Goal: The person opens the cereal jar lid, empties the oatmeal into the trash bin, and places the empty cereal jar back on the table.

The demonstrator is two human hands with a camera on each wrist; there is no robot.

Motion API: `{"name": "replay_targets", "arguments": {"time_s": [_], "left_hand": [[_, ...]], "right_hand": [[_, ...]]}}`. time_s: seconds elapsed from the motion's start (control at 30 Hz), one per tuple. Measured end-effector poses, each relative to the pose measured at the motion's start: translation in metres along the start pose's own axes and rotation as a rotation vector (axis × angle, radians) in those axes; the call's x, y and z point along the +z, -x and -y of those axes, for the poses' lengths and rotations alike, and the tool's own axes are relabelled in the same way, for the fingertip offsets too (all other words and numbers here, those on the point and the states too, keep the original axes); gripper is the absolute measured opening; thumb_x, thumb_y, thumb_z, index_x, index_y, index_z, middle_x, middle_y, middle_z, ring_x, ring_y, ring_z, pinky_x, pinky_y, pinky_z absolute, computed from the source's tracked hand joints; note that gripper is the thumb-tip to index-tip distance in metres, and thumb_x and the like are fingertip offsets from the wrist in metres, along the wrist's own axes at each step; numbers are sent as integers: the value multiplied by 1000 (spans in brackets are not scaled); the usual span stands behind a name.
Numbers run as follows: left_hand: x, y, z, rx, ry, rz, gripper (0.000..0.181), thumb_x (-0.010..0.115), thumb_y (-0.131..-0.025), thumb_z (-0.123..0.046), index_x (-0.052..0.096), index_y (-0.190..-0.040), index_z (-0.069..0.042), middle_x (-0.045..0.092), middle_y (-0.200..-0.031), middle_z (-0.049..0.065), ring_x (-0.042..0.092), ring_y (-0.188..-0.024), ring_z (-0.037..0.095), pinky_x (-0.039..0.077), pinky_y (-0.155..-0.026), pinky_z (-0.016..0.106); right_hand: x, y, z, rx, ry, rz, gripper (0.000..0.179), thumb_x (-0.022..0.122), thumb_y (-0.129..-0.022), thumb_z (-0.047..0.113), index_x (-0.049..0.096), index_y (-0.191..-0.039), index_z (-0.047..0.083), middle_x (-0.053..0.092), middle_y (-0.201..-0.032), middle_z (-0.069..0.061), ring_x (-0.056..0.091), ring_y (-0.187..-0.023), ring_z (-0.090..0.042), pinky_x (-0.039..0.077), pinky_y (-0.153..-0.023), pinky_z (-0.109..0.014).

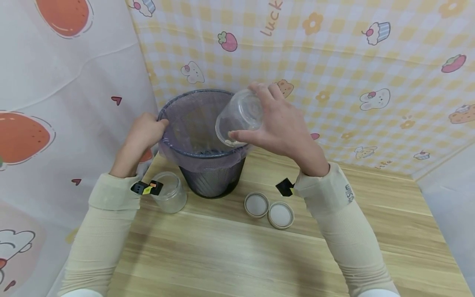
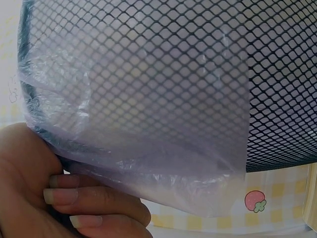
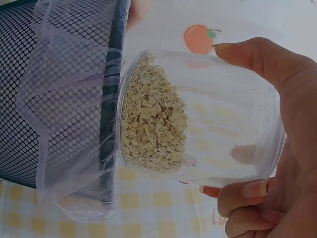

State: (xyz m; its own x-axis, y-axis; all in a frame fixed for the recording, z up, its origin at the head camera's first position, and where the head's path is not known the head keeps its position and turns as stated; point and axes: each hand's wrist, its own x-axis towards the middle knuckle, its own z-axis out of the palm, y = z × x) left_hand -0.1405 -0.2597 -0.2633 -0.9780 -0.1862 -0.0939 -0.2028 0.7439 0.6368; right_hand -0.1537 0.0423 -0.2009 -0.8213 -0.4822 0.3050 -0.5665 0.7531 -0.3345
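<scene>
A black mesh waste bin (image 1: 213,183) stands at the back of the table, lined with a thin purple bag (image 1: 202,164) folded over its rim. My left hand (image 1: 145,131) grips the rim on the left side; in the left wrist view its fingers (image 2: 106,203) curl in below the edge. A clear jar (image 1: 235,117) is in my right hand (image 1: 280,126), thumb on one side and fingers on the other. The jar is tipped with its mouth at the bin's right rim. Rolled oats (image 3: 153,121) lie heaped toward the mouth in the right wrist view.
Another clear jar (image 1: 172,200), lidless, stands left of the bin near my left sleeve. Two round lids (image 1: 257,205) lie side by side on the wooden table (image 1: 230,251), right of the bin. A patterned cloth (image 1: 334,53) hangs close behind the bin.
</scene>
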Motion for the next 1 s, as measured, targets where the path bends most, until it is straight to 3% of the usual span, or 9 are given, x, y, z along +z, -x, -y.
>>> {"name": "replay_targets", "arguments": {"time_s": [0.37, 1.0], "left_hand": [[1, -3, 1, -9, 1, 12, 35, 36, -100, -27, 43, -76, -2, 40, -75, 12, 43, -71, 29, 34, -57, 37], [0, -2, 1, -3, -3, 11, 36, 36, -100, -26, 41, -73, -4, 37, -70, 8, 41, -67, 26, 33, -56, 36]], "right_hand": [[-2, -3, 1, -3, 4, 17, 95, 72, -67, 65, 36, -144, 22, 40, -137, -2, 52, -95, -22, 46, -67, -43], [-5, -10, 4, -14, 15, 77, 95, 73, -68, 63, 36, -145, 22, 44, -132, -6, 51, -98, -21, 46, -67, -41]]}}
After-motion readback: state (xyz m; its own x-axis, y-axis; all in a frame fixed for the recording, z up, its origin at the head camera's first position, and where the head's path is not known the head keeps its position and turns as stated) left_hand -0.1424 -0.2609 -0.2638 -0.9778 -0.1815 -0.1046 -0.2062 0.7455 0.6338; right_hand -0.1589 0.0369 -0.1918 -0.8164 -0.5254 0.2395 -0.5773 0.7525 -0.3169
